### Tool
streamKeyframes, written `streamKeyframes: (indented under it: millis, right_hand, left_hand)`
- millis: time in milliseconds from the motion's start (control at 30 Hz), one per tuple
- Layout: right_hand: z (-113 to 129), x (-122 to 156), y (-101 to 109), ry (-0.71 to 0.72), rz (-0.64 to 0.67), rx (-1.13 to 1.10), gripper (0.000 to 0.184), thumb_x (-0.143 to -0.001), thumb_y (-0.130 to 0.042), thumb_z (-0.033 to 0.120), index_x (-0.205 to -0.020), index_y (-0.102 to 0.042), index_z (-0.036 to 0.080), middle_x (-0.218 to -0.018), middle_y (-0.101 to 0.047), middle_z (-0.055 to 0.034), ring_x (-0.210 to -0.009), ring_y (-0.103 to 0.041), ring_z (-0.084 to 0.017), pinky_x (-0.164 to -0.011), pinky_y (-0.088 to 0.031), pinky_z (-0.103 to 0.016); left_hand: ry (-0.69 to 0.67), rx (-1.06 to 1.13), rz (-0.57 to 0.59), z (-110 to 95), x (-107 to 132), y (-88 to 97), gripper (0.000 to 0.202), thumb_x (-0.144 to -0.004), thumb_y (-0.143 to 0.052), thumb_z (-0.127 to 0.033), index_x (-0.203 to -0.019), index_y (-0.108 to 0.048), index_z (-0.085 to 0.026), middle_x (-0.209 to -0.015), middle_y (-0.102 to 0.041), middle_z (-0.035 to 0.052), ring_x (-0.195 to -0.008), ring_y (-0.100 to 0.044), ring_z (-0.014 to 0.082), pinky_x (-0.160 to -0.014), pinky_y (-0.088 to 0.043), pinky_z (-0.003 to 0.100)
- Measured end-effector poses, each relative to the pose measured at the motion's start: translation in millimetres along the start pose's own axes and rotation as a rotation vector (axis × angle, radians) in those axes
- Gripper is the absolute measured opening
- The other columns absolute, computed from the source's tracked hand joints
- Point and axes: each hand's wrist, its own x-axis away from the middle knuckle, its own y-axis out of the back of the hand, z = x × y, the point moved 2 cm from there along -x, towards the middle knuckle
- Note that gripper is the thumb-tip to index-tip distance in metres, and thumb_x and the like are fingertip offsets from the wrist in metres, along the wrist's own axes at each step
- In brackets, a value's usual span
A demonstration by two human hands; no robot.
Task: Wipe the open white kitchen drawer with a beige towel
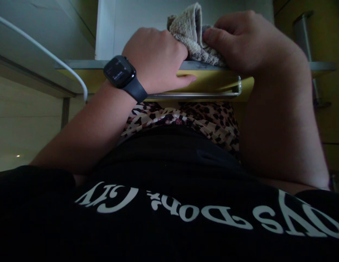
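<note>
- Top ctr. of frame: a grayish terry cloth [185,36], bunched at the front rim [82,64] of an open white drawer [105,36].
- R. hand [247,43], upper right, grips the cloth, thumb pressed on it; other fingertips hidden.
- L. hand [155,60], upper ctr.-left, wearing a dark watch [120,71], lies over the rim, thumb out front above the metal handle [196,95]; fingers curl out of view, so can't tell if they clasp cloth or panel.
- Step in hand, apparently: working the cloth at the rim, approx. mid-drawer.
- Next move calls for a firm R. grip, cloth kept flat on the edge, L. fingers clear of its path.
</note>
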Motion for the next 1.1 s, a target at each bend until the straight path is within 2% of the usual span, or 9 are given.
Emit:
streamKeyframes:
  millis: [200,333,467,700,1100]
  right_hand:
    - [-2.0,-0.2,-0.5,-0.022,-0.008,-0.011,0.047,-0.100,-0.046,0.060,-0.091,-0.066,0.018,-0.073,-0.049,-0.0019,-0.073,-0.047,-0.015,-0.079,-0.039,-0.033]
    - [-1.9,-0.8,-0.1,-0.015,-0.002,-0.021,0.043,-0.099,-0.046,0.058,-0.087,-0.061,0.019,-0.075,-0.050,-0.0027,-0.073,-0.044,-0.016,-0.079,-0.037,-0.033]
    - [-0.6,-0.3,0.3,-0.004,-0.001,-0.030,0.040,-0.098,-0.046,0.058,-0.083,-0.054,0.021,-0.073,-0.045,-0.0018,-0.069,-0.037,-0.015,-0.074,-0.031,-0.033]
    - [1.6,1.8,-0.1,0.012,0.012,-0.054,0.041,-0.098,-0.046,0.059,-0.075,-0.045,0.025,-0.070,-0.041,-0.0021,-0.065,-0.035,-0.017,-0.070,-0.024,-0.038]
    - [-1.3,-1.7,-0.8,-0.027,0.023,-0.042,0.041,-0.096,-0.044,0.062,-0.077,-0.049,0.027,-0.072,-0.045,-0.0032,-0.066,-0.038,-0.018,-0.070,-0.026,-0.038]
  left_hand:
    - [0.026,-0.008,0.019,0.4,0.0,0.7,0.075,-0.096,-0.045,-0.074,-0.123,-0.077,-0.012,-0.117,-0.076,0.0183,-0.122,-0.071,0.0413,-0.099,-0.055,0.054]
    - [0.024,-0.019,0.011,0.2,0.4,0.7,0.075,-0.096,-0.045,-0.074,-0.122,-0.077,-0.012,-0.115,-0.076,0.0186,-0.120,-0.072,0.0408,-0.098,-0.055,0.052]
    - [-0.001,-0.021,-0.007,0.0,0.7,0.7,0.075,-0.096,-0.046,-0.073,-0.119,-0.078,-0.009,-0.111,-0.076,0.0214,-0.116,-0.073,0.0447,-0.094,-0.057,0.056]
    - [-0.012,-0.022,-0.024,-0.7,0.4,1.1,0.073,-0.097,-0.046,-0.071,-0.117,-0.078,-0.008,-0.108,-0.076,0.0237,-0.112,-0.073,0.0483,-0.091,-0.058,0.059]
    - [-0.026,-0.011,-0.035,-0.6,0.1,-0.3,0.075,-0.097,-0.047,-0.071,-0.115,-0.079,-0.006,-0.105,-0.076,0.0242,-0.112,-0.073,0.0527,-0.089,-0.058,0.069]
